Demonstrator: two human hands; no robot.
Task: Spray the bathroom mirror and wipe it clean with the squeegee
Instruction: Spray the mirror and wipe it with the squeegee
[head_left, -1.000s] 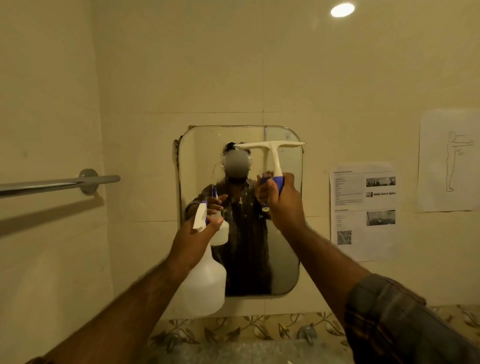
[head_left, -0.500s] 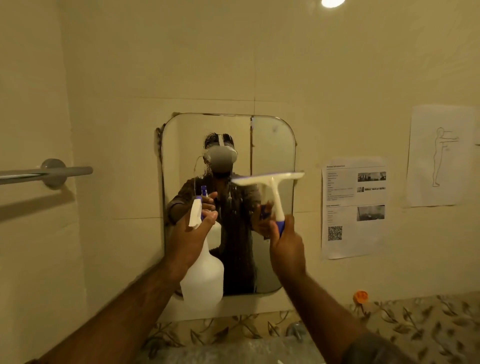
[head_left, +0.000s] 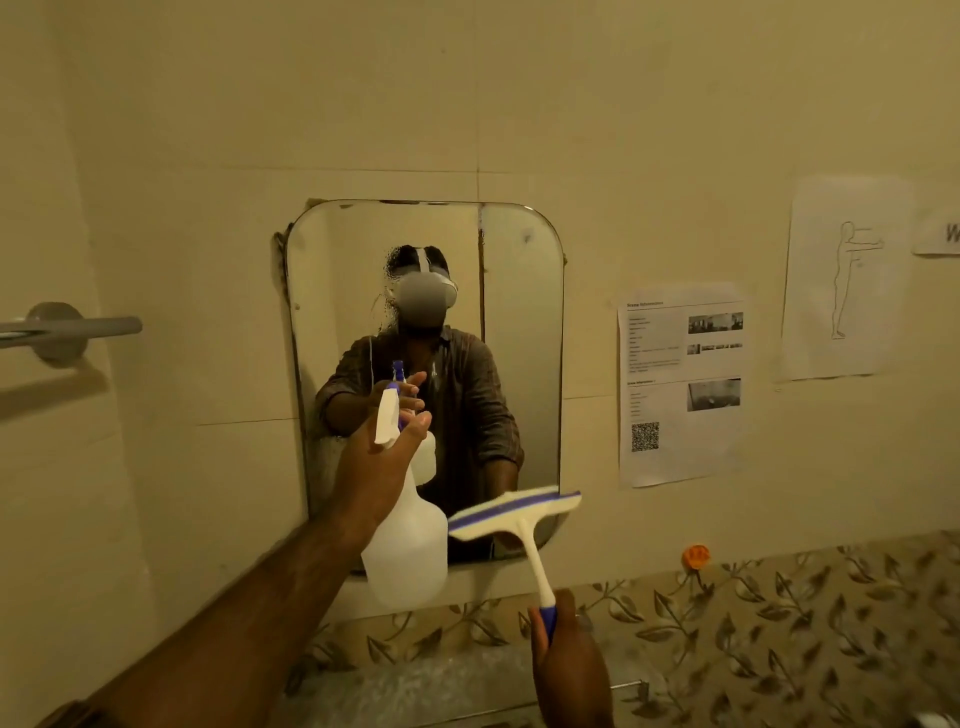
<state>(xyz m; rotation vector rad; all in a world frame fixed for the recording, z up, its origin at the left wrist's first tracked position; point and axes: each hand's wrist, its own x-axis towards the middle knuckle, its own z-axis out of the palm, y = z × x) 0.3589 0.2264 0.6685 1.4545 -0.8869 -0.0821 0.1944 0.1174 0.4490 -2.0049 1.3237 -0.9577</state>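
Bathroom mirror (head_left: 519, 332) on a tiled wall, streaked with droplets and runs down its left-centre; right side looking clearer. Left hand (head_left: 371, 467) wrapped around the neck of a white spray bottle (head_left: 408, 551), forefinger stretched out past the trigger, nozzle aimed at the glass. Right hand (head_left: 569, 670) closed around the blue grip of a squeegee (head_left: 511, 512), blade tilted, level with the mirror's lower right edge and seemingly lifted just off the glass, though contact hard to judge from here. Likely the end of one downward pass, with the wet left strip still to clear. For a clean result: blade back up to the top edge, set flat and square against the glass, drawn down in one steady pull, overlapping the cleared strip slightly. Worth keeping the bottle clear of the blade's path. Towel rail (head_left: 72, 328) at left, printed notices (head_left: 680, 384) at right, well apart from the work.
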